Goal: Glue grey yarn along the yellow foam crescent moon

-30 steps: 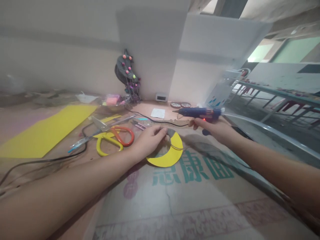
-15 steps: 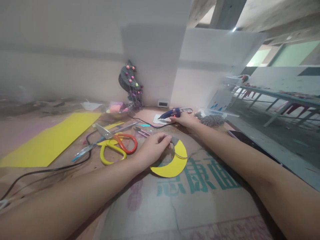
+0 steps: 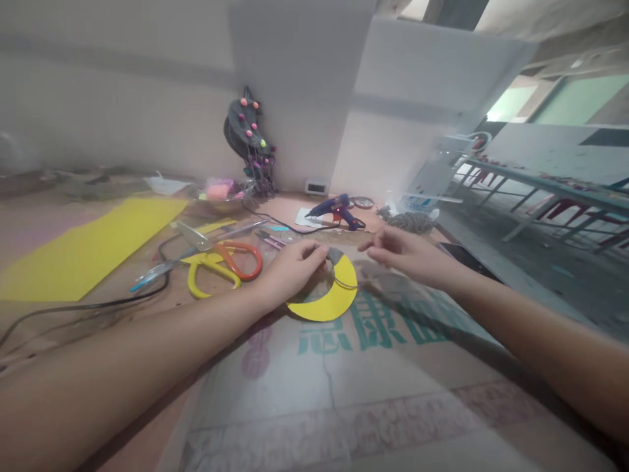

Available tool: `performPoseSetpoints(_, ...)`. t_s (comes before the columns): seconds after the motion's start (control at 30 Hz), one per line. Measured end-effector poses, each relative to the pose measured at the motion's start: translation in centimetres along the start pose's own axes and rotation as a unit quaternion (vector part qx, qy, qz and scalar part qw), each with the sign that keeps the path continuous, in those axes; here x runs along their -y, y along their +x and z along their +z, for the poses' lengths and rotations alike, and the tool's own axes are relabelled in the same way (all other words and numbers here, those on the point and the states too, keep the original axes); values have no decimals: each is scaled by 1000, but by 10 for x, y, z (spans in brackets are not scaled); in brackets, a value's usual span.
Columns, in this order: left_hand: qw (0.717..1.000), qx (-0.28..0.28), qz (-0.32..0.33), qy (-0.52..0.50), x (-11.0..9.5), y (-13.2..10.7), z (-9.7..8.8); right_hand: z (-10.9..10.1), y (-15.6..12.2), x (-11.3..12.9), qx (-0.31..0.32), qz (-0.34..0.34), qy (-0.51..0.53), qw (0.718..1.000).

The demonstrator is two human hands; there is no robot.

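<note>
A yellow crescent-shaped paper cutout (image 3: 327, 303) lies over the printed sheet, and grey yarn (image 3: 345, 284) is wound over its upper end. My left hand (image 3: 295, 265) pinches the crescent near that grey-wrapped tip, thumb and fingers together. To the right, my right hand (image 3: 405, 252) hovers above the sheet with its fingers loosely bent and apart, nothing seen in them. Behind it a blue hot glue gun (image 3: 330, 207) rests by a small white card (image 3: 303, 217). Orange-and-yellow scissors (image 3: 242, 261) lie left of my left hand.
Yellow sheet (image 3: 98, 249) covers the left side. A utility knife (image 3: 270, 240), grey yarn ball (image 3: 413, 223) and phone (image 3: 469, 261) lie around the work area. A grey moon ornament with beads (image 3: 240, 134) stands against the wall. Black cord (image 3: 98, 306) crosses the table.
My right hand has let go of the glue gun and drawn back toward the crescent. My left hand still grips the crescent. The view has tilted down slightly.
</note>
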State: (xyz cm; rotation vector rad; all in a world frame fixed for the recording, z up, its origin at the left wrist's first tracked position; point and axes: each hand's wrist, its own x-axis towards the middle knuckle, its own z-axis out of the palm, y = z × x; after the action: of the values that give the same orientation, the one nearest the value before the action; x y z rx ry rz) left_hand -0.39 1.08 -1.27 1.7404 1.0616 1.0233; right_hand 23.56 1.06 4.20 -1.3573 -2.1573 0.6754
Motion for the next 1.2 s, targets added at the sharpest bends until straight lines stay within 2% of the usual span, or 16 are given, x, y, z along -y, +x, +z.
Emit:
performPoseSetpoints(0.07, 1000, -6, 5, 5, 1, 1, 0, 6, -17, 6, 99, 40, 87, 990)
performPoseSetpoints(0.13, 1000, -14, 6, 12, 2, 2, -1, 9, -25, 10, 164, 76, 110, 977)
performPoseSetpoints(0.27, 1000, -18, 8, 24, 3, 2, -2, 8, -25, 13, 205, 82, 93, 971)
performPoseSetpoints(0.33, 999, -12, 8, 34, 3, 2, -2, 7, -25, 15, 188, 46, 25, 981)
performPoseSetpoints(0.43, 998, -8, 19, 65, 0, -1, -2, 9, -27, 22, 96, -16, -55, 994)
performPoseSetpoints(0.53, 995, 11, 38, 96, -5, -4, -2, 16, -29, 33, 15, -49, -68, 996)
performPoseSetpoints(0.7, 990, 52, 52, 124, -11, -6, -1, 26, -25, 49, -41, -92, -66, 993)
performPoseSetpoints(0.87, 990, 71, 36, 113, -12, -8, -1, 21, -16, 35, -125, -79, -40, 988)
performPoseSetpoints(0.97, 993, 61, 28, 95, -10, -7, 0, 12, -11, 21, -105, -39, -50, 992)
performPoseSetpoints(1.1, 996, 38, 22, 75, -7, -6, 1, 4, -4, 13, 7, 2, -23, 1000)
performPoseSetpoints(1.2, 997, 25, 24, 66, -5, -4, 1, -2, -1, 9, 67, 22, -6, 997)
